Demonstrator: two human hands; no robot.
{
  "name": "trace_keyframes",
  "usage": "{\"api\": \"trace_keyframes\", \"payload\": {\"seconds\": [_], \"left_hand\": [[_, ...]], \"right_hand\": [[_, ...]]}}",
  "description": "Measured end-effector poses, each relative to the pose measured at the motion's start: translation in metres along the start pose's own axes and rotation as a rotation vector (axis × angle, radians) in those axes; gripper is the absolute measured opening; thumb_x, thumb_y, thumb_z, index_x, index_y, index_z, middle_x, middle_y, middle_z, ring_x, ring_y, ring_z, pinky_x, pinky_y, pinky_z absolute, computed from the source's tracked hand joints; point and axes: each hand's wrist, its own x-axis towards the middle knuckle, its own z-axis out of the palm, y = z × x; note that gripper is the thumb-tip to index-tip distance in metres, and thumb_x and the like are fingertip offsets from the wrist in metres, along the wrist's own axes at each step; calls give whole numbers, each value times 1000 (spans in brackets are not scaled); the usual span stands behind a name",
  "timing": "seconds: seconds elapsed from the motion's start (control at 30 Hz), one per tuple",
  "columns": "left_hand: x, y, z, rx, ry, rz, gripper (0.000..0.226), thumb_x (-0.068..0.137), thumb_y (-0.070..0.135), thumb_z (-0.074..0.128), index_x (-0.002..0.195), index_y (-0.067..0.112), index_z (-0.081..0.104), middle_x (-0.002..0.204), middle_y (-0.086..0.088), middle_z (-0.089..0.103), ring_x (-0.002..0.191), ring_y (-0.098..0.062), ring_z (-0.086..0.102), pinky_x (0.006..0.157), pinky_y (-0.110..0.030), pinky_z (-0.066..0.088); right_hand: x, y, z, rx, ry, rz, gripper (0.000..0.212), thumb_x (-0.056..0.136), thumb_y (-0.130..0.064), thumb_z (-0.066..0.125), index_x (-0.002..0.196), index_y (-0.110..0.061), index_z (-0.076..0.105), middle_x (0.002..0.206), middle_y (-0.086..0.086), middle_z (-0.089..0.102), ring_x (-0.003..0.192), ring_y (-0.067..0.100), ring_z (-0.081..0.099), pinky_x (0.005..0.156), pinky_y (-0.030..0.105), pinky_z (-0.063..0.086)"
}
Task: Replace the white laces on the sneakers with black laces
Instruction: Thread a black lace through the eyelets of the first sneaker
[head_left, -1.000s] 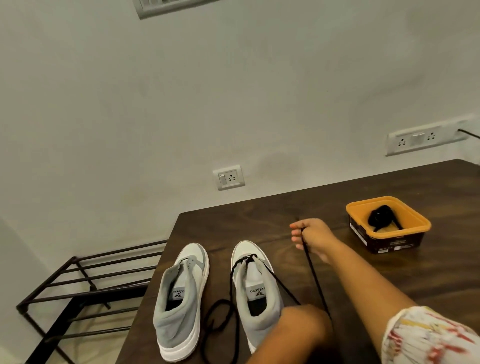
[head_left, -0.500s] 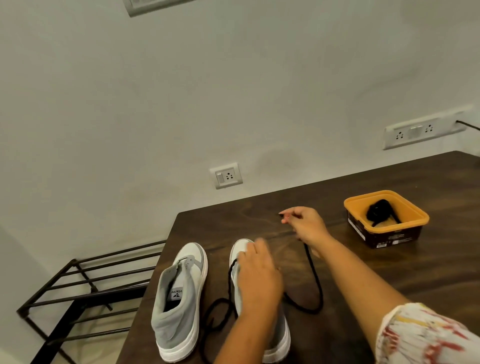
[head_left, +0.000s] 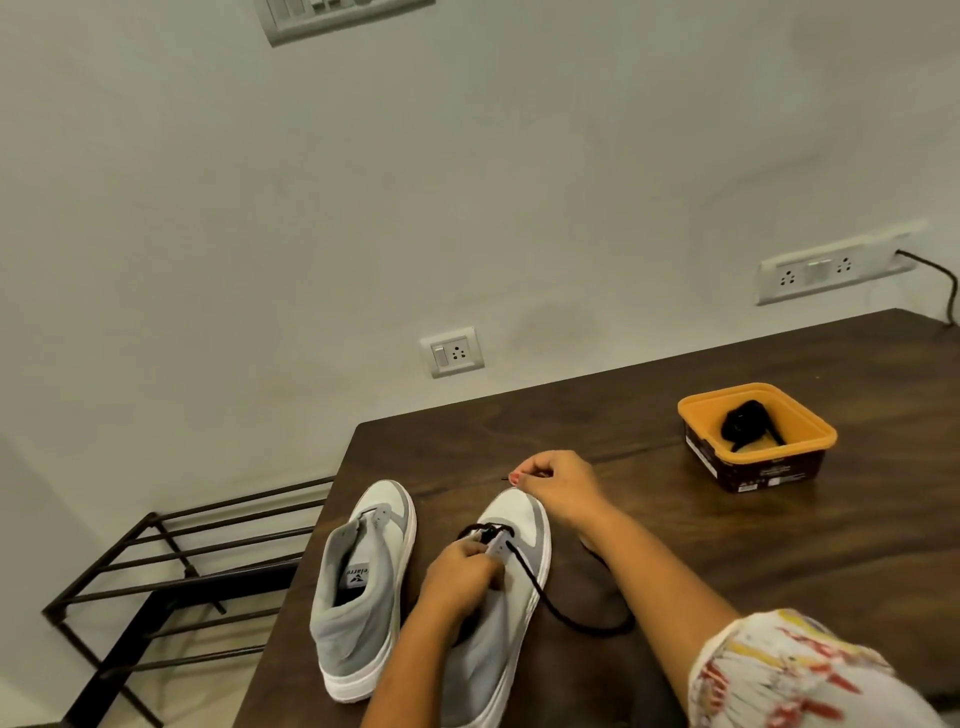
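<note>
Two grey-and-white sneakers stand side by side on the dark wooden table (head_left: 675, 545). The left sneaker (head_left: 363, 587) has no lace. A black lace (head_left: 540, 597) runs through the lowest eyelets of the right sneaker (head_left: 519, 525) and loops over the table to its right. My left hand (head_left: 457, 577) grips the eyelet flap of the right sneaker. Above that shoe's toe, my right hand (head_left: 556, 486) pinches the thin tip of the black lace.
An orange tub (head_left: 810, 434) with another black lace (head_left: 743, 423) coiled inside stands at the back right of the table. A black metal rack (head_left: 171, 587) stands on the floor left of the table. Wall sockets sit behind the table.
My right hand has come back left toward the shoe's toe with the lace tip. My left hand has curled onto the eyelet flap, and the lace loop has slackened.
</note>
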Motion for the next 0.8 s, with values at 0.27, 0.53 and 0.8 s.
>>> {"api": "trace_keyframes", "payload": {"seconds": [0.27,0.53,0.8], "left_hand": [[-2,-12,-23,162,372,322,17,83,31,67,97,33,58,91,15,60,86,-6,57,72,-21,44],[35,-30,-18,198,208,284,18,89,24,56,95,25,73,89,1,71,82,-14,61,72,-26,46],[63,-35,-17,-160,59,109,18,89,13,57,80,20,71,83,-3,72,83,-21,64,81,-37,52]], "right_hand": [[-16,10,13,-32,31,40,17,87,-19,67,70,-18,66,69,-7,62,71,10,57,65,24,45],[-4,24,45,-283,-91,31,10,89,-17,64,84,-15,73,91,2,69,81,10,58,60,11,40],[18,29,65,-366,-87,84,13,84,-16,69,73,-22,73,93,3,72,86,16,67,78,28,54]]}}
